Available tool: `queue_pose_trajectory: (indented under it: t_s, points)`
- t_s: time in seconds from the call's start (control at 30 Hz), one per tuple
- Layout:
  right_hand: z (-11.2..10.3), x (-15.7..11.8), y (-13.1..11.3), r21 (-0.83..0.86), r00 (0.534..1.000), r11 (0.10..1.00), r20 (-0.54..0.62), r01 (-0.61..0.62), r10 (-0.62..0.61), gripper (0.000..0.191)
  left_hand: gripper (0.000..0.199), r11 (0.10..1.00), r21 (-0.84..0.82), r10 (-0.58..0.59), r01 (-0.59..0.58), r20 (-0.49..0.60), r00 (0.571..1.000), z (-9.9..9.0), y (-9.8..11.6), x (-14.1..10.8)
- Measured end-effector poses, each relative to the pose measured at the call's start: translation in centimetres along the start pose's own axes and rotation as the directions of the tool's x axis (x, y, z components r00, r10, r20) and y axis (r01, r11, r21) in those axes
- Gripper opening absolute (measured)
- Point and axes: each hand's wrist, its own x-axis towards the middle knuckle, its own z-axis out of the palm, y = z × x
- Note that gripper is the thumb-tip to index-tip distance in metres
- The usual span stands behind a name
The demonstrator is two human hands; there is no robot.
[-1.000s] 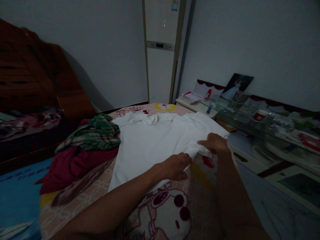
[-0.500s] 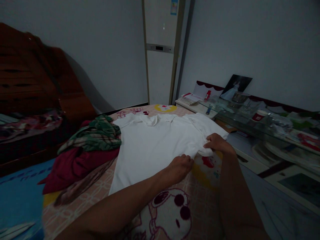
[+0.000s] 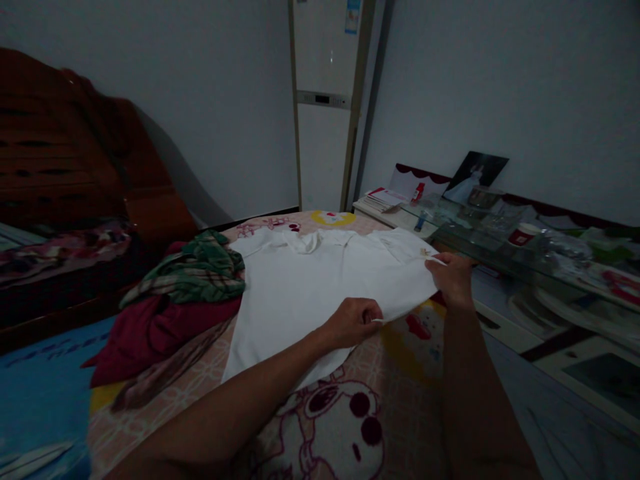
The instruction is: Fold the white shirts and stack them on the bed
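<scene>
A white shirt (image 3: 295,287) with a collar lies spread over a patterned pink cover (image 3: 410,413), its collar at the far side. My left hand (image 3: 355,320) pinches the shirt's near edge, fingers curled round the cloth. At the shirt's right side, my right hand (image 3: 453,273) grips another part of the fabric between thumb and fingers. The cloth between both hands is drawn fairly straight and slightly lifted. A small light-brown mark shows on the shirt beside my right fingers. My left forearm hides part of the lower hem.
A green plaid cloth (image 3: 200,270) and a dark red garment (image 3: 165,327) lie heaped at the left. Along the right wall runs a glass-topped cabinet (image 3: 500,257) with a paper cup (image 3: 523,235) and clutter. A wooden bench (image 3: 95,153) stands left; a tall white appliance (image 3: 325,153) fills the corner.
My right hand has moved right and slightly up, pulling the bunched right side of the shirt outward and flatter. My left hand has shifted slightly left, still holding the near edge.
</scene>
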Motion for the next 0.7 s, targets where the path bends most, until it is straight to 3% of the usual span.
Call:
queue_pose_trajectory:
  t_s: [0.1,0.23,0.43,0.57,0.63,0.7]
  points:
    - [-1.1,-0.1,-0.1,-0.395,0.999,0.918,0.02,0.047,-0.042,0.022,0.01,0.998,-0.039,0.054,-0.051,0.081,0.995,0.9,-0.2,-0.2]
    - [-1.7,-0.8,-0.2,-0.636,0.994,0.77,0.107,0.045,0.029,0.022,0.015,0.99,0.036,0.128,-0.134,0.14,0.982,2.4,-0.8,-0.1]
    - [-2.2,-0.7,-0.4,-0.748,0.981,0.663,0.131,0.003,0.144,0.02,0.014,0.971,0.061,0.217,-0.231,0.181,0.959,2.6,-1.1,0.1]
    - [-2.7,-0.4,0.2,-0.776,0.972,0.63,0.179,0.045,0.151,0.02,0.012,0.965,0.112,0.213,-0.238,0.195,0.957,2.7,-0.9,0.0]
    - [-2.4,-0.5,0.4,-0.745,0.977,0.654,0.208,0.13,0.042,0.022,0.017,0.956,0.134,0.236,-0.261,0.178,0.955,2.9,-0.7,-0.2]
    - [-1.2,-1.0,0.1,-0.644,0.953,0.706,0.248,0.295,-0.173,0.029,0.037,0.936,0.155,0.282,-0.317,0.212,0.936,3.1,-0.6,-0.4]
